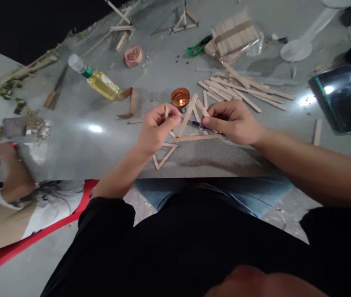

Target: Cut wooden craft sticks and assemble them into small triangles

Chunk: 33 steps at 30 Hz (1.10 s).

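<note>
My right hand (229, 121) is closed on a craft stick that meets another at a peak, forming an A-shaped piece (188, 115). A further craft stick (198, 137) runs along below it; whether they are joined I cannot tell. My left hand (160, 126) is pinched, with the end of a small wooden stick (167, 112) poking up between its fingers. Just beyond both hands burns a candle in an orange-brown cup (181, 98). Under the A-shape lies a blue-handled tool (196, 123), partly hidden. A small triangle of sticks (164, 156) lies near the table edge.
Loose craft sticks (234, 88) lie beyond my right hand, with a bundled pack (235, 35) and green-handled tool (196, 49) behind. A bottle of yellow liquid (99, 80) lies to the left. A dark-screened device (344, 99) is at right. Another person's hands (1, 152) are far left.
</note>
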### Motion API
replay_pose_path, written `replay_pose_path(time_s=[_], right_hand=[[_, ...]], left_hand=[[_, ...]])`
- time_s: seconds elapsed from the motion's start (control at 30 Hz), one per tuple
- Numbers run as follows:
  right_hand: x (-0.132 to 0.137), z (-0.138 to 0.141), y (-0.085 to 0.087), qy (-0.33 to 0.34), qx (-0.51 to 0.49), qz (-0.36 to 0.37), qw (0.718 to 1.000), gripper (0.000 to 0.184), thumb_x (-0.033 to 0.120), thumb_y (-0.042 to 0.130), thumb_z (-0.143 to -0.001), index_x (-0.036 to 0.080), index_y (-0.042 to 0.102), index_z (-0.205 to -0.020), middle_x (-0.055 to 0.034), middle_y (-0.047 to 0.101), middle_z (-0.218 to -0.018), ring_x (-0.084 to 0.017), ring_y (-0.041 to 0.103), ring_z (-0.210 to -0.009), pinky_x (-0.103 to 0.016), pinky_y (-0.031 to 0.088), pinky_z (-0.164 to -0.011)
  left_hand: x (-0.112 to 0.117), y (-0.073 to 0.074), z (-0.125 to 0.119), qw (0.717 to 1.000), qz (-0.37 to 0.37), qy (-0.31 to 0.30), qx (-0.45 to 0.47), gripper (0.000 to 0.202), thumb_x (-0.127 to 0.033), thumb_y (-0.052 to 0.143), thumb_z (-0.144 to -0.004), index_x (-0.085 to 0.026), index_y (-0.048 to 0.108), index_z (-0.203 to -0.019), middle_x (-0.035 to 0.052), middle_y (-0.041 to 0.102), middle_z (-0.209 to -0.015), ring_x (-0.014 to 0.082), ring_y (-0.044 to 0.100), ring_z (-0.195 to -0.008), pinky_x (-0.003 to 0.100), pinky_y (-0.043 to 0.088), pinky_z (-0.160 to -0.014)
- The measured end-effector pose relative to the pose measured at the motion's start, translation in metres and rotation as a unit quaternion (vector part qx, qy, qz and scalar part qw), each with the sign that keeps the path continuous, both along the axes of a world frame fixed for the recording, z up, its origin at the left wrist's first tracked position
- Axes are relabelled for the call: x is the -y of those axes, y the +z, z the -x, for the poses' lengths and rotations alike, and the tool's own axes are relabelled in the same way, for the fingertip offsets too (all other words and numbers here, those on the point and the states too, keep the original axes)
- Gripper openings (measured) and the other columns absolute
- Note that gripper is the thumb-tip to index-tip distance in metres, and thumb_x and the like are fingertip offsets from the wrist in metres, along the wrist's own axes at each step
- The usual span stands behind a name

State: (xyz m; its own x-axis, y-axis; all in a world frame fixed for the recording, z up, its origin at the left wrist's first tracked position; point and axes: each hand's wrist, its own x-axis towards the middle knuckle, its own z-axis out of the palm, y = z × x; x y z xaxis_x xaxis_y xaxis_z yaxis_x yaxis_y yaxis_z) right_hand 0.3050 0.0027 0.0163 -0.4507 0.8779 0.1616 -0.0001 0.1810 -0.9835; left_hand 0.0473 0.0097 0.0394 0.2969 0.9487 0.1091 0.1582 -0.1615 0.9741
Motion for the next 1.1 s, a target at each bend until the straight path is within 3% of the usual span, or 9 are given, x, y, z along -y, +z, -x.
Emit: replay_pose_path(time_s=[0.13, 0.23, 0.33, 0.5, 0.57, 0.67, 0.8, 0.93, 1.1], right_hand=[[0.0, -0.008, -0.012, -0.078, -0.025, 0.054, 0.995, 0.045, 0.064, 0.08, -0.093, 0.022, 0.07, -0.084, 0.003, 0.054, -0.061, -0.008, 0.04, -0.051, -0.026, 0.026, -0.043], [0.003, -0.009, -0.016, -0.117, -0.017, 0.065, 0.991, 0.042, 0.063, 0.08, -0.094, 0.022, 0.073, -0.087, 0.0029, 0.054, -0.062, -0.007, 0.041, -0.052, -0.025, 0.028, -0.043], [0.006, -0.009, -0.015, -0.138, 0.006, 0.055, 0.989, 0.039, 0.059, 0.078, -0.096, 0.021, 0.075, -0.091, 0.0016, 0.056, -0.065, -0.007, 0.043, -0.054, -0.025, 0.03, -0.045], [0.013, -0.01, -0.012, -0.141, 0.045, 0.031, 0.989, 0.037, 0.056, 0.073, -0.102, 0.019, 0.081, -0.1, -0.0011, 0.063, -0.071, -0.006, 0.051, -0.059, -0.024, 0.035, -0.05], [0.016, -0.011, -0.012, -0.133, 0.062, 0.017, 0.989, 0.035, 0.053, 0.072, -0.103, 0.02, 0.083, -0.103, -0.0005, 0.063, -0.069, -0.006, 0.051, -0.058, -0.023, 0.034, -0.049], [0.019, -0.012, -0.014, -0.117, 0.099, -0.011, 0.988, 0.03, 0.049, 0.074, -0.102, 0.022, 0.086, -0.106, 0.0008, 0.063, -0.065, -0.004, 0.048, -0.053, -0.022, 0.031, -0.046], [0.02, -0.01, -0.018, -0.144, 0.113, -0.025, 0.983, 0.027, 0.048, 0.08, -0.097, 0.021, 0.087, -0.098, -0.0014, 0.072, -0.074, -0.004, 0.053, -0.058, -0.02, 0.036, -0.049], [0.02, -0.008, -0.018, -0.151, 0.098, -0.021, 0.983, 0.03, 0.048, 0.084, -0.093, 0.019, 0.084, -0.088, -0.0026, 0.071, -0.071, -0.006, 0.055, -0.059, -0.02, 0.038, -0.05], [0.024, -0.005, -0.018, -0.105, 0.038, -0.015, 0.994, 0.025, 0.043, 0.086, -0.092, 0.019, 0.084, -0.089, -0.0039, 0.073, -0.076, -0.007, 0.059, -0.063, -0.022, 0.042, -0.054]], left_hand=[[-0.019, -0.018, 0.013, 0.999, -0.017, 0.04, 0.027, 0.026, -0.051, 0.067, -0.098, -0.025, 0.071, -0.095, -0.0049, 0.037, -0.064, 0.0089, 0.037, -0.057, 0.03, 0.046, -0.068], [-0.013, -0.027, 0.021, 0.999, 0.02, 0.025, 0.012, 0.036, -0.061, 0.075, -0.094, -0.025, 0.075, -0.096, -0.0037, 0.045, -0.066, 0.008, 0.042, -0.059, 0.028, 0.041, -0.064], [-0.004, -0.026, 0.022, 0.999, 0.033, -0.001, 0.006, 0.04, -0.063, 0.079, -0.094, -0.024, 0.081, -0.103, -0.0029, 0.049, -0.067, 0.0076, 0.047, -0.062, 0.025, 0.04, -0.061], [-0.007, -0.016, 0.021, 0.995, 0.068, -0.071, -0.017, 0.036, -0.058, 0.075, -0.099, -0.026, 0.084, -0.112, -0.0033, 0.054, -0.067, 0.0044, 0.049, -0.061, 0.022, 0.035, -0.059], [-0.01, -0.013, 0.021, 0.992, 0.082, -0.082, -0.043, 0.033, -0.055, 0.078, -0.097, -0.025, 0.084, -0.11, -0.004, 0.057, -0.069, 0.0027, 0.047, -0.059, 0.021, 0.031, -0.057], [-0.011, -0.012, 0.02, 0.989, 0.095, -0.098, -0.05, 0.027, -0.046, 0.08, -0.097, -0.02, 0.084, -0.105, -0.0061, 0.049, -0.063, 0.0015, 0.043, -0.056, 0.021, 0.028, -0.057], [-0.01, -0.011, 0.018, 0.986, 0.081, -0.144, -0.034, 0.017, -0.03, 0.079, -0.099, -0.014, 0.08, -0.091, -0.0052, 0.052, -0.063, 0.0012, 0.041, -0.056, 0.022, 0.03, -0.057], [-0.011, -0.017, 0.017, 0.986, 0.073, -0.139, -0.061, 0.028, -0.045, 0.082, -0.096, -0.017, 0.079, -0.096, -0.0054, 0.053, -0.061, 0.0022, 0.039, -0.056, 0.024, 0.033, -0.058], [-0.013, -0.028, 0.014, 0.984, 0.067, -0.165, -0.008, 0.034, -0.053, 0.082, -0.095, -0.019, 0.077, -0.095, -0.0019, 0.063, -0.07, 0.0056, 0.048, -0.06, 0.026, 0.038, -0.058]])
